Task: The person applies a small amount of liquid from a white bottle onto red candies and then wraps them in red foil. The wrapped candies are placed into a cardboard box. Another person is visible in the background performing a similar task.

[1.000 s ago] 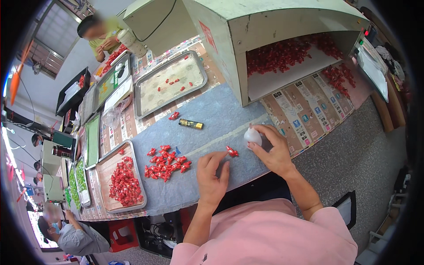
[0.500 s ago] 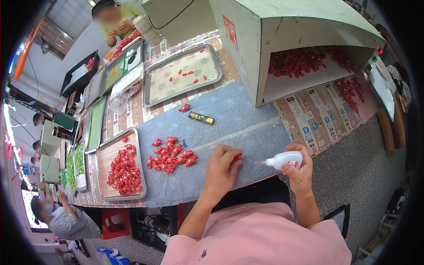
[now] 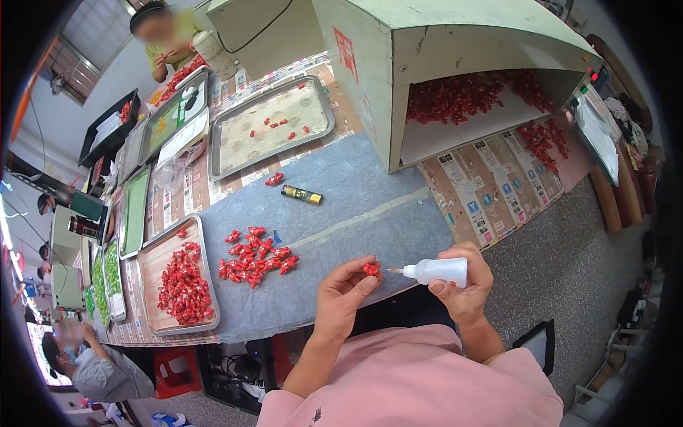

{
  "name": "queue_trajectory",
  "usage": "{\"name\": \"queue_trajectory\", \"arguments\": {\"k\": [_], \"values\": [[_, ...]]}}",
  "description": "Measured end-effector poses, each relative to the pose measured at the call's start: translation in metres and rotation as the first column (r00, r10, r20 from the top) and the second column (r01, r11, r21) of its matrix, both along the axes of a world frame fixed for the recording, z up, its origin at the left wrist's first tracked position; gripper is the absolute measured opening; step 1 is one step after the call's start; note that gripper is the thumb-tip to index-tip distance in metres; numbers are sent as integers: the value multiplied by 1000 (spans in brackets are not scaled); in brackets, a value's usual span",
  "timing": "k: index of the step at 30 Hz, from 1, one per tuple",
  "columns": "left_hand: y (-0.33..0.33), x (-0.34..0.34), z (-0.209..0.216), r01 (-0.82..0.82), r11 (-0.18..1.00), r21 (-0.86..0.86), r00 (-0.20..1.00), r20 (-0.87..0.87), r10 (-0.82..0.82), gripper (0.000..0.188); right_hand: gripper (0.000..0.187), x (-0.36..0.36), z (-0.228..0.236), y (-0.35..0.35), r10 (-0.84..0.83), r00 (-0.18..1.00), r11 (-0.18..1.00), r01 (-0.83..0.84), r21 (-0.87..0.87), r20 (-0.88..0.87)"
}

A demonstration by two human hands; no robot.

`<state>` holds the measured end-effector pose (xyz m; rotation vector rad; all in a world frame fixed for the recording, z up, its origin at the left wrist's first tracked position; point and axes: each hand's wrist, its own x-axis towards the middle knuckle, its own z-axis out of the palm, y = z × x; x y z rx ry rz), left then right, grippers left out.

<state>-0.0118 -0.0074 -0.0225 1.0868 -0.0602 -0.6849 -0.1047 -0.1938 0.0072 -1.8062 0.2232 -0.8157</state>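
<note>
Left hand [image 3: 346,290]: I pinch 1 red piece [image 3: 371,269].
Right hand [image 3: 464,281]: wraps squeeze bottle [image 3: 435,271], nozzle beside piece.
Handling: piece likely light, crushable; hold edges.

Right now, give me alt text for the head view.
Left hand pinches a red piece while the right hand aims a white squeeze bottle at it, above a blue-grey table with a red pile.

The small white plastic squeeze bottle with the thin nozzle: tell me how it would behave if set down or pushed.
The small white plastic squeeze bottle, held sideways in the right hand, looks round-bodied, so lying down it would probably roll. Its fingers wrap it easily, suggesting it is light. Being a squeeze bottle, its walls likely give under pressure. The left hand pinches a small red piece at the nozzle.
</note>
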Motion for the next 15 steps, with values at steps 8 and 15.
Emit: {"name": "queue_trajectory", "arguments": {"k": [8,15], "values": [[-1,-1,0,-9,1000,-8,1000,-11,9,30,49,1,3,4,12,1000,994,-12,-109,1],[0,-1,1,6,1000,-10,1000,-12,-6,30,45,1,3,4,29,1000,991,-29,-127,1]]}}
